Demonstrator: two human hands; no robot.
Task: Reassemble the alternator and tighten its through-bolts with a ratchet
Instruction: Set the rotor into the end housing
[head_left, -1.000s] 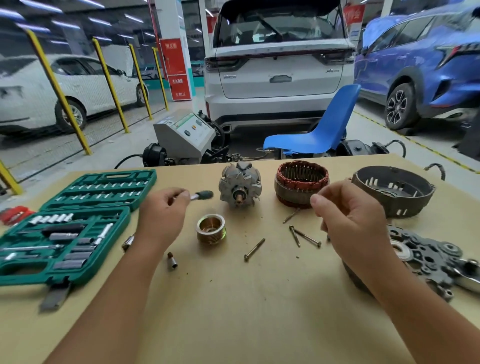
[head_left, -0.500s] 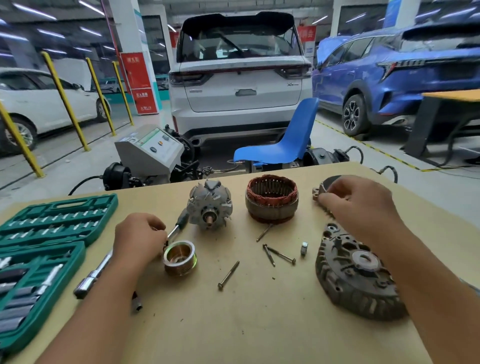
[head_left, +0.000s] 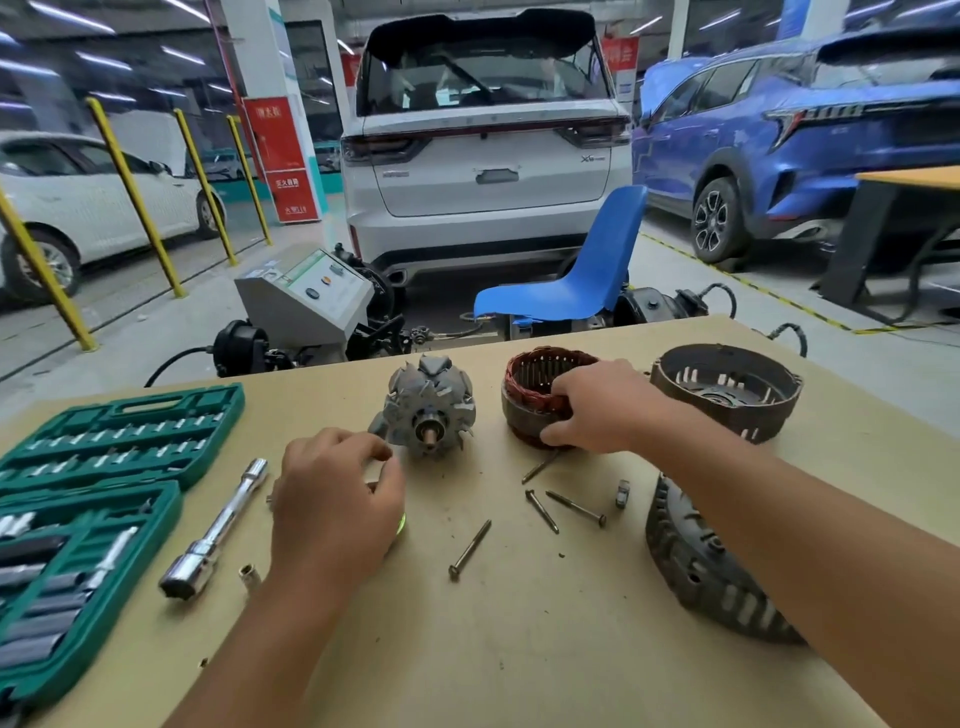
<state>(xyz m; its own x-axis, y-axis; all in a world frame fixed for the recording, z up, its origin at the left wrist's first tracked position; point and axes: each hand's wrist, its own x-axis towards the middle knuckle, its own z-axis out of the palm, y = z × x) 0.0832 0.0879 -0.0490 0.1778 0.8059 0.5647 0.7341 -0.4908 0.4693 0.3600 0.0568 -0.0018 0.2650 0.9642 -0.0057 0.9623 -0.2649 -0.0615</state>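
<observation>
Reassembly is just starting: the right hand (head_left: 597, 408) grips the stator (head_left: 535, 400), likely bound for a housing (head_left: 727, 389) just beyond it, while the left hand (head_left: 332, 499), loosely curled, covers the pulley (head_left: 401, 525) — whether holding it, I cannot tell.

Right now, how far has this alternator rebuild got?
Barely begun. Nothing is joined yet: the grey clawed rotor, the dark rear housing and the ribbed front housing sit apart on the table. In hand: the right hand grips the copper-wound stator ring. Left: stacking the parts, then fitting the four long bolts using the chrome ratchet.
</observation>
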